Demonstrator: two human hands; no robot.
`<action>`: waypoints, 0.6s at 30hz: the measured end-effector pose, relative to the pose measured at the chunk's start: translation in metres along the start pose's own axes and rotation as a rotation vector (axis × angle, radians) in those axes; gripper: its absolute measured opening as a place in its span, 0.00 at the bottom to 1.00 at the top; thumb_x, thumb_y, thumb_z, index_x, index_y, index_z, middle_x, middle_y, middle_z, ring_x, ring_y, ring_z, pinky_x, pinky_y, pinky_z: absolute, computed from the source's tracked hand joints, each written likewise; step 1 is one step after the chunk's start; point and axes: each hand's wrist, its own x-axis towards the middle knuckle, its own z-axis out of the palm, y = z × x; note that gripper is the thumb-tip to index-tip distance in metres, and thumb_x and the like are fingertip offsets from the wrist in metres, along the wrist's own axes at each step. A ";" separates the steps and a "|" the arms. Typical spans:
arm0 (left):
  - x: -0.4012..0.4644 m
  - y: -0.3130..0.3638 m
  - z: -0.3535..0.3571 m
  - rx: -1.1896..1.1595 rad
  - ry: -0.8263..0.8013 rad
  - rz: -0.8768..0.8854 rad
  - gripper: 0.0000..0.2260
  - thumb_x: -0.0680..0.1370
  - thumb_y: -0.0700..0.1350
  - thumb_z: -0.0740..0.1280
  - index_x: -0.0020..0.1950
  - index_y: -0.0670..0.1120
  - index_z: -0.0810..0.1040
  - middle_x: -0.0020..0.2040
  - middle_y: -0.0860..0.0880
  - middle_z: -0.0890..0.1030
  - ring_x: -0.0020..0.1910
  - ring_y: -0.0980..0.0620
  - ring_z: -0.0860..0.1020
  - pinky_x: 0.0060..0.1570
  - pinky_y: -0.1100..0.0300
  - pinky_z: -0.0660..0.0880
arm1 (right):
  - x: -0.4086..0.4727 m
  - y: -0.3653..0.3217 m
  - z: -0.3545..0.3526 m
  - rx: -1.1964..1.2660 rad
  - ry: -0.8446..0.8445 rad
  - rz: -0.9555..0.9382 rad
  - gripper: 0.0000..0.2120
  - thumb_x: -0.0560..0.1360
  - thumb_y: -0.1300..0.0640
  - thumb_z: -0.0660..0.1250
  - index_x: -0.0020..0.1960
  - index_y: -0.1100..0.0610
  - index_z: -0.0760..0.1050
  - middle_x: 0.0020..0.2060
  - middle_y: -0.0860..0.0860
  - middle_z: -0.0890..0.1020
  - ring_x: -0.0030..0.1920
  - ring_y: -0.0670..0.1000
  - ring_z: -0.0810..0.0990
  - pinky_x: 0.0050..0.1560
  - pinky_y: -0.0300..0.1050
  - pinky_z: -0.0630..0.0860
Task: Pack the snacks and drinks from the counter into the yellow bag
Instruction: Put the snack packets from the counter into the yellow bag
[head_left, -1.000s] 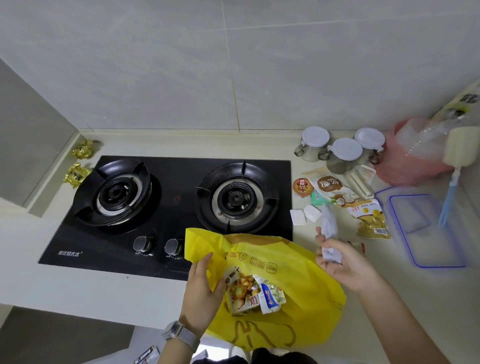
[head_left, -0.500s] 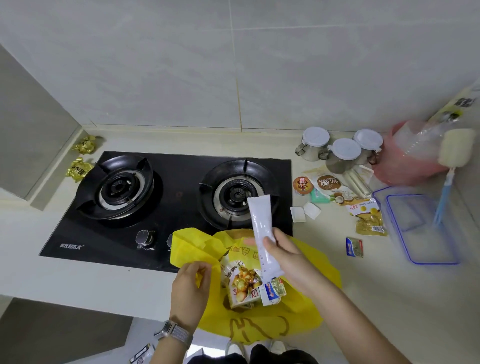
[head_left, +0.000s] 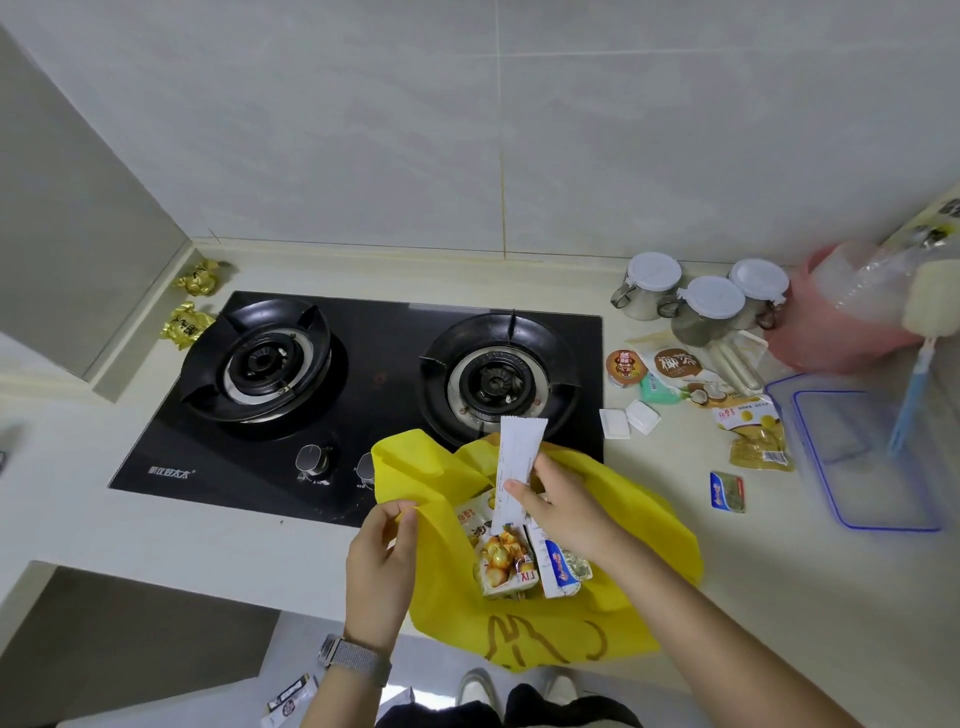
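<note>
Pinching a white sachet (head_left: 516, 470) upright over the open yellow bag (head_left: 644, 525), the right hand (head_left: 563, 506) reaches in from the right. The left hand (head_left: 379, 564) grips the bag's left rim between thumb and fingers. Snack packets (head_left: 511, 564) lie inside; one reads "LIV", upside down. More snacks (head_left: 756, 431) stay on the counter (head_left: 779, 597).

Single head-worn wide-angle cam, looks fwd and steeply down from above the pale stone counter (head_left: 156, 540), facing the grey tiled back wall (head_left: 467, 130). Close range: both forearms enter from the bottom edge, hands near frame centre-bottom. Black glass two-burner gas hob (head_left: 363, 395) sits mid-frame. Edges bend w/ fisheye; person's shoes and floor show below the counter's front edge. No 2nd view, so no overlap.
</note>
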 end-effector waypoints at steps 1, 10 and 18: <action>0.000 0.001 -0.001 -0.026 -0.006 -0.022 0.06 0.78 0.42 0.61 0.46 0.45 0.77 0.43 0.50 0.80 0.43 0.51 0.77 0.45 0.55 0.75 | 0.002 -0.001 -0.002 0.015 0.030 -0.002 0.17 0.80 0.52 0.59 0.67 0.55 0.66 0.61 0.49 0.77 0.58 0.44 0.75 0.46 0.28 0.70; -0.001 -0.003 -0.010 -0.197 -0.002 -0.175 0.08 0.80 0.43 0.59 0.49 0.44 0.77 0.48 0.44 0.80 0.47 0.48 0.76 0.44 0.60 0.74 | 0.006 0.007 -0.028 -0.402 0.123 -0.159 0.09 0.77 0.53 0.65 0.56 0.53 0.74 0.49 0.46 0.80 0.53 0.46 0.77 0.53 0.39 0.70; -0.003 0.000 -0.010 -0.225 -0.029 -0.169 0.08 0.79 0.43 0.60 0.49 0.43 0.78 0.49 0.43 0.80 0.49 0.46 0.77 0.46 0.58 0.75 | 0.002 0.020 -0.002 -0.931 -0.031 -0.020 0.21 0.81 0.46 0.48 0.74 0.42 0.57 0.69 0.44 0.71 0.75 0.52 0.56 0.66 0.74 0.33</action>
